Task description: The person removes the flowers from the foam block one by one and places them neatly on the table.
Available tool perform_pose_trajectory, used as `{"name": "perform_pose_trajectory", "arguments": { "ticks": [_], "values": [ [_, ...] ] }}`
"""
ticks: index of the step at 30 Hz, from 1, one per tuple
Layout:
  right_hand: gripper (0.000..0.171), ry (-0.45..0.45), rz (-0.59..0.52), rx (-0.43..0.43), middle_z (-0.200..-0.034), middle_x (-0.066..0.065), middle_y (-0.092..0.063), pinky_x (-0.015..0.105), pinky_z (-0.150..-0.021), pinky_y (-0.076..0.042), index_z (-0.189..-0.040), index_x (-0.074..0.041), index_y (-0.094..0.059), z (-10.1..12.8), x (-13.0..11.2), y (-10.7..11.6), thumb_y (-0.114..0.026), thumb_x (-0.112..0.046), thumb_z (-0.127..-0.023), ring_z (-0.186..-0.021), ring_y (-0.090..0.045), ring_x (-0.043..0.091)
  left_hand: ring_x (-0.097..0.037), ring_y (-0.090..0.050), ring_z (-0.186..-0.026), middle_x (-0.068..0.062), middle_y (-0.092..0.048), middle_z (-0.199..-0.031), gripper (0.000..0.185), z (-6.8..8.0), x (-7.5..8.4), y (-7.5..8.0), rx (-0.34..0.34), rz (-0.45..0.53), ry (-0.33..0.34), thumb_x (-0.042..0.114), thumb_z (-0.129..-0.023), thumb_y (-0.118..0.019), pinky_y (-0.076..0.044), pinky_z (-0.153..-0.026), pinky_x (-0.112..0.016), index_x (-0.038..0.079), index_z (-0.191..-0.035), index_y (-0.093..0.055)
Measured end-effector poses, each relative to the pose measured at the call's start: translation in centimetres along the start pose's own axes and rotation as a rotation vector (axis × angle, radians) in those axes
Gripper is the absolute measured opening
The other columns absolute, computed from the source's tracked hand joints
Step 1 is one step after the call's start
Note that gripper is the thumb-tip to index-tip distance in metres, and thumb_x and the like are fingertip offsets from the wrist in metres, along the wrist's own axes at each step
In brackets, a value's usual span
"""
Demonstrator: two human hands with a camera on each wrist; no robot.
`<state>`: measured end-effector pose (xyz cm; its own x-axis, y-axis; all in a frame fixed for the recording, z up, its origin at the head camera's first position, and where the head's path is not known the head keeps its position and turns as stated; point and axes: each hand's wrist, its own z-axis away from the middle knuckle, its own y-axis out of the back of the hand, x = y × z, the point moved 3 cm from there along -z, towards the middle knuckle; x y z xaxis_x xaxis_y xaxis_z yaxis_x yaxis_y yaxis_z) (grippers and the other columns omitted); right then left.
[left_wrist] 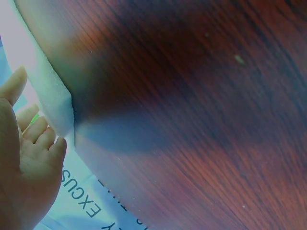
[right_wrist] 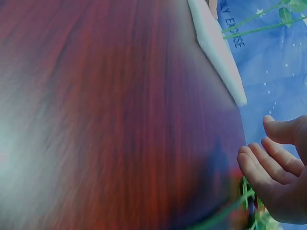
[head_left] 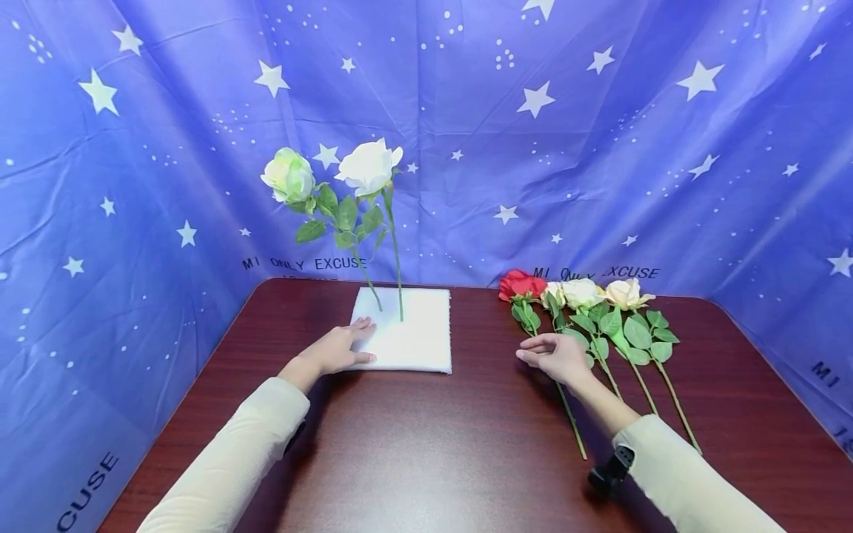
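A white foam block (head_left: 416, 337) lies on the dark wooden table (head_left: 426, 444). Two roses stand upright in it: a green-white rose (head_left: 289, 175) and a white rose (head_left: 369, 166). My left hand (head_left: 340, 348) rests flat on the block's left edge, fingers straight; the left wrist view shows the fingers (left_wrist: 41, 136) against the foam block (left_wrist: 50, 98). My right hand (head_left: 556, 355) hovers with loosely curled fingers above the stem of a red rose (head_left: 522, 284), holding nothing. Next to it lie a white rose (head_left: 580, 293) and a cream rose (head_left: 626, 294).
A blue star-printed cloth (head_left: 600, 148) hangs behind and to both sides of the table. The lying roses' stems (head_left: 666, 385) run toward the front right. Bare wood spreads between my two arms.
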<state>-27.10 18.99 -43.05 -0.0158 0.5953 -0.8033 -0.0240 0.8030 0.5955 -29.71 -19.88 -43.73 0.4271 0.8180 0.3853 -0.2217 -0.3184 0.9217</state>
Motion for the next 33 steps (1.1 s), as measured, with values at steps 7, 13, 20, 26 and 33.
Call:
{"name": "perform_pose_trajectory", "arguments": {
  "ticks": [7,13,20,26,33],
  "values": [
    [0.033,0.035,-0.104,-0.029,-0.093,0.019,-0.075,0.032,-0.069,-0.061,-0.104,0.004,-0.071,-1.8,-2.0,-2.3,-0.075,-0.020,-0.083,-0.075,-0.075,0.020,-0.039,-0.031,-0.143,-0.022,-0.036,-0.152,0.067,0.0,0.1,0.1,-0.005,-0.018,0.002,0.033,-0.089,-0.066,-0.030,-0.117,-0.052,0.000,-0.143,-0.043],
    [0.034,0.099,-0.188,-0.048,-0.097,0.013,-0.076,0.019,-0.068,-0.057,-0.108,0.002,-0.071,-3.4,-4.0,-4.2,-0.076,-0.019,-0.081,-0.074,-0.069,0.000,-0.039,-0.031,-0.144,-0.022,-0.036,-0.152,0.067,-0.1,0.1,0.1,-0.016,-0.017,0.005,0.032,-0.089,-0.066,-0.029,-0.117,-0.051,0.001,-0.143,-0.043],
    [0.036,0.185,-0.312,-0.081,-0.110,0.020,-0.072,0.013,-0.073,-0.054,-0.113,0.002,-0.068,-4.8,-6.8,-6.5,-0.074,-0.016,-0.083,-0.083,-0.069,0.000,-0.038,-0.032,-0.143,-0.021,-0.037,-0.152,0.067,-0.1,0.0,0.1,-0.007,-0.025,0.006,0.033,-0.088,-0.067,-0.029,-0.117,-0.050,0.001,-0.143,-0.043],
    [0.036,0.216,-0.373,-0.099,-0.117,0.021,-0.069,0.014,-0.075,-0.055,-0.117,0.001,-0.067,-5.9,-8.8,-8.7,-0.073,-0.012,-0.084,-0.102,-0.070,0.028,-0.038,-0.032,-0.143,-0.022,-0.037,-0.152,0.067,0.0,-0.2,0.2,-0.002,-0.020,0.007,0.033,-0.088,-0.067,-0.029,-0.118,-0.050,0.001,-0.143,-0.043],
    [0.039,0.266,-0.451,-0.138,-0.122,0.025,-0.065,0.022,-0.087,-0.056,-0.122,0.004,-0.063,-7.0,-10.8,-10.8,-0.070,-0.006,-0.085,-0.111,-0.066,0.035,-0.038,-0.032,-0.143,-0.022,-0.036,-0.152,0.068,-0.2,-0.1,0.1,-0.002,-0.004,0.008,0.032,-0.088,-0.067,-0.029,-0.118,-0.050,0.000,-0.143,-0.043]
  ]
}}
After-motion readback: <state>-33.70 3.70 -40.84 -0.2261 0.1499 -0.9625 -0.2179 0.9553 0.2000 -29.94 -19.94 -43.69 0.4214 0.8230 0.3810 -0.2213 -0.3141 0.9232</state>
